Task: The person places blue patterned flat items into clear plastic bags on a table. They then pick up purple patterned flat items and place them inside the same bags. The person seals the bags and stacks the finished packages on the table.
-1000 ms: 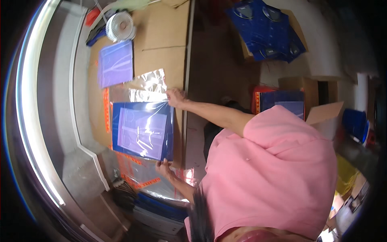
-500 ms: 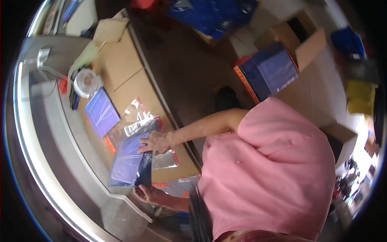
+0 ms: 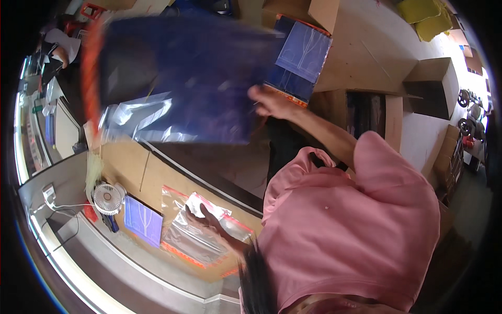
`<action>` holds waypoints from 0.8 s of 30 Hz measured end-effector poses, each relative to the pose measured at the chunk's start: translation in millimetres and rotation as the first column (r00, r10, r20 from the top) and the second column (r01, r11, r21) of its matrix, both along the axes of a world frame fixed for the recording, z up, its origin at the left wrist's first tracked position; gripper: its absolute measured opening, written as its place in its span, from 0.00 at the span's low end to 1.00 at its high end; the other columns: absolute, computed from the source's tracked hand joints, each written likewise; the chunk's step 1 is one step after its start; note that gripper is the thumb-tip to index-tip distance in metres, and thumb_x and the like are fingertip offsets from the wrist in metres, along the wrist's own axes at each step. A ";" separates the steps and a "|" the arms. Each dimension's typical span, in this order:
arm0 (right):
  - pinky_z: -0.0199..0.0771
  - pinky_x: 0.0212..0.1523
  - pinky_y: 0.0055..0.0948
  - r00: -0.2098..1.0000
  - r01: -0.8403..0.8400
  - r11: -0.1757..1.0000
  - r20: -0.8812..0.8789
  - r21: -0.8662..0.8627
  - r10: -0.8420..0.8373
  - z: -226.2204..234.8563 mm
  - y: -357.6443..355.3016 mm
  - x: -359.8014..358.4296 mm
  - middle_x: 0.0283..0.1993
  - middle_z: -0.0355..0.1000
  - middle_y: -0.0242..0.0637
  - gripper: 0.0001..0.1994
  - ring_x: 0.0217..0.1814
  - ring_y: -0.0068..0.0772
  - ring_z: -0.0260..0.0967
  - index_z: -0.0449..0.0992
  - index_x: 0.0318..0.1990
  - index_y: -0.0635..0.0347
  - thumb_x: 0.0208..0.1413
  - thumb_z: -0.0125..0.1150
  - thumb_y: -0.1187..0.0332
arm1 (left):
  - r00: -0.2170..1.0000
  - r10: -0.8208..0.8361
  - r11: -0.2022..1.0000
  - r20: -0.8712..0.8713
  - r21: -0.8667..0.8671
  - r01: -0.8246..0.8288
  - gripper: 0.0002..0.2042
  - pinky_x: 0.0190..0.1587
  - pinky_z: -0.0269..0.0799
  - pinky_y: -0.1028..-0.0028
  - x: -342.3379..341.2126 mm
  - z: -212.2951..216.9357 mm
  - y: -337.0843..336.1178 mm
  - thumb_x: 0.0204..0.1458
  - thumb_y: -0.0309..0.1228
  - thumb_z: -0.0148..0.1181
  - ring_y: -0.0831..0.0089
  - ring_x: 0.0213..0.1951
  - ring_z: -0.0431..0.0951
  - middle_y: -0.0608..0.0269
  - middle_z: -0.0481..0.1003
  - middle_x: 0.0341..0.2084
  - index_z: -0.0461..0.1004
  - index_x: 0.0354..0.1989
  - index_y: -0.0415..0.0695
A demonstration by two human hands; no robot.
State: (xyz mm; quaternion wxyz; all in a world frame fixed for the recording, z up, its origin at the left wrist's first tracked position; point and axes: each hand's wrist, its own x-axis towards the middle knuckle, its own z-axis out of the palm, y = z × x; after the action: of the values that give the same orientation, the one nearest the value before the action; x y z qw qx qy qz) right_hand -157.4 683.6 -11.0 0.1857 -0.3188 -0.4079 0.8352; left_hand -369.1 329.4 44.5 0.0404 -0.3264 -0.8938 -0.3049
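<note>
Across the upper left of the frame, the blurred dark blue packet in its clear, orange-edged bag [image 3: 183, 78] is now off the cardboard-topped table [image 3: 125, 162], pinched at its right edge by your right hand [image 3: 274, 104], where half a second ago both your hands had it over the tabletop. Your left hand [image 3: 209, 222] has let go and sits at lower centre-left, fingers spread over the clear plastic bags [image 3: 204, 243]; whether it touches them, I cannot tell. That leaves the packet's weight to your right hand alone.
</note>
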 end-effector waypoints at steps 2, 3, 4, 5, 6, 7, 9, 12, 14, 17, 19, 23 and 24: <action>0.42 0.14 0.19 0.945 0.283 0.934 -0.103 -0.216 -0.310 -1.2 16.3 57.6 0.18 0.55 0.22 0.18 0.13 0.14 0.44 0.62 0.26 0.50 0.57 0.47 0.48 | 0.978 0.088 0.994 0.188 -0.085 -0.073 0.21 0.55 0.58 0.66 3.2 -1.9 21.6 0.50 0.28 0.57 0.59 0.53 0.65 0.48 0.66 0.49 0.62 0.53 0.37; 0.46 0.14 0.18 0.894 0.416 0.877 -0.071 -0.242 -0.443 -3.8 20.1 78.1 0.21 0.61 0.24 0.17 0.13 0.15 0.46 0.64 0.29 0.50 0.57 0.47 0.47 | 0.967 0.066 0.997 0.248 -0.052 -0.055 0.21 0.56 0.58 0.65 -1.7 -16.3 23.2 0.50 0.28 0.57 0.59 0.53 0.64 0.48 0.66 0.49 0.62 0.53 0.36; 0.49 0.13 0.16 0.875 0.440 0.873 -0.120 -0.209 -0.470 -20.4 24.7 99.3 0.23 0.64 0.25 0.17 0.13 0.17 0.47 0.66 0.34 0.51 0.56 0.48 0.47 | 0.982 -0.013 1.000 0.186 0.018 0.009 0.22 0.55 0.58 0.65 -4.7 -28.9 23.9 0.50 0.27 0.57 0.59 0.52 0.65 0.48 0.66 0.49 0.62 0.53 0.36; 0.50 0.12 0.14 0.806 0.577 0.774 0.025 -0.261 -0.592 -38.0 26.6 115.0 0.23 0.64 0.25 0.17 0.13 0.17 0.47 0.66 0.36 0.51 0.55 0.48 0.47 | 0.989 -0.083 0.996 0.120 -0.030 0.087 0.23 0.54 0.59 0.64 -8.8 -36.9 19.1 0.50 0.28 0.57 0.58 0.51 0.66 0.47 0.66 0.48 0.61 0.54 0.36; 0.49 0.11 0.14 0.721 0.673 0.672 0.068 -0.310 -0.690 -50.4 24.5 127.1 0.21 0.63 0.25 0.17 0.13 0.16 0.49 0.64 0.36 0.50 0.55 0.48 0.46 | 0.982 -0.128 0.990 0.136 -0.040 0.135 0.23 0.53 0.60 0.64 -15.3 -46.8 31.4 0.50 0.29 0.58 0.58 0.50 0.66 0.47 0.67 0.47 0.60 0.54 0.36; 0.49 0.12 0.15 0.716 0.674 0.638 0.120 -0.372 -0.687 -73.6 23.1 137.9 0.20 0.62 0.26 0.17 0.13 0.17 0.48 0.64 0.35 0.49 0.55 0.48 0.46 | 0.979 -0.145 0.986 0.142 -0.057 0.154 0.24 0.53 0.60 0.64 -13.7 -50.3 36.0 0.49 0.29 0.58 0.57 0.50 0.67 0.47 0.67 0.46 0.60 0.54 0.36; 0.49 0.12 0.16 0.706 0.679 0.543 0.234 -0.494 -0.669 -137.3 13.6 154.3 0.18 0.60 0.28 0.16 0.13 0.18 0.48 0.64 0.33 0.46 0.55 0.46 0.46 | 0.954 -0.160 0.985 0.253 -0.022 0.171 0.25 0.53 0.60 0.62 -12.5 -57.5 46.4 0.46 0.23 0.59 0.52 0.48 0.67 0.44 0.67 0.45 0.59 0.54 0.35; 0.53 0.13 0.20 0.605 0.774 0.301 0.511 -0.556 -0.611 -194.5 16.4 136.5 0.15 0.56 0.28 0.16 0.14 0.22 0.50 0.62 0.32 0.45 0.55 0.44 0.45 | 0.916 -0.087 0.986 0.392 -0.100 0.137 0.23 0.53 0.60 0.61 -14.0 -65.0 58.9 0.47 0.25 0.56 0.50 0.49 0.67 0.43 0.67 0.46 0.60 0.53 0.34; 0.54 0.12 0.22 0.486 0.789 0.110 0.505 -0.605 -0.713 -220.8 19.8 105.3 0.16 0.57 0.29 0.16 0.14 0.24 0.51 0.62 0.32 0.44 0.56 0.42 0.44 | 0.902 -0.086 0.962 0.424 -0.200 0.185 0.22 0.53 0.59 0.60 -10.9 -53.6 63.7 0.47 0.26 0.55 0.49 0.49 0.67 0.43 0.67 0.46 0.62 0.52 0.35; 0.54 0.11 0.22 0.254 0.786 -0.130 0.507 -0.605 -0.824 -252.0 16.5 63.6 0.19 0.60 0.30 0.19 0.15 0.26 0.56 0.63 0.36 0.47 0.57 0.38 0.43 | 0.910 -0.031 0.970 0.412 -0.209 0.128 0.21 0.53 0.58 0.61 -12.1 -54.7 56.3 0.46 0.27 0.55 0.50 0.50 0.65 0.43 0.67 0.47 0.64 0.51 0.36; 0.55 0.11 0.21 0.192 0.767 -0.196 0.509 -0.611 -0.839 -271.9 16.1 40.3 0.21 0.63 0.31 0.21 0.16 0.26 0.58 0.63 0.38 0.49 0.57 0.36 0.42 | 0.912 -0.007 0.956 0.410 -0.265 0.127 0.21 0.53 0.58 0.61 -7.0 -41.3 60.8 0.46 0.28 0.56 0.50 0.50 0.65 0.44 0.66 0.47 0.65 0.50 0.38; 0.54 0.11 0.20 0.484 0.639 -0.130 0.528 -0.758 -0.698 -277.2 21.8 26.1 0.18 0.60 0.33 0.20 0.14 0.25 0.54 0.63 0.32 0.57 0.58 0.42 0.48 | 0.950 0.126 0.960 0.284 -0.276 -0.045 0.20 0.51 0.61 0.61 -2.5 -36.7 38.5 0.45 0.25 0.57 0.51 0.48 0.66 0.47 0.68 0.44 0.66 0.49 0.40; 0.54 0.11 0.20 0.630 0.671 0.035 0.544 -0.741 -0.555 -292.2 28.1 36.3 0.20 0.63 0.35 0.18 0.14 0.25 0.54 0.64 0.34 0.57 0.59 0.43 0.50 | 0.942 0.182 0.955 0.282 -0.277 -0.101 0.19 0.50 0.62 0.61 3.7 -28.8 38.6 0.45 0.24 0.57 0.51 0.48 0.66 0.47 0.68 0.43 0.66 0.48 0.40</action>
State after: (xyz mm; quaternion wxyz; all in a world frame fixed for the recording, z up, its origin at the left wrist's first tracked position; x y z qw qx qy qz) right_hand -121.1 711.7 -303.2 0.2936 -0.5489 0.2911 0.7265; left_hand -365.4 368.0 15.7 -0.1185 -0.2125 -0.9427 -0.2283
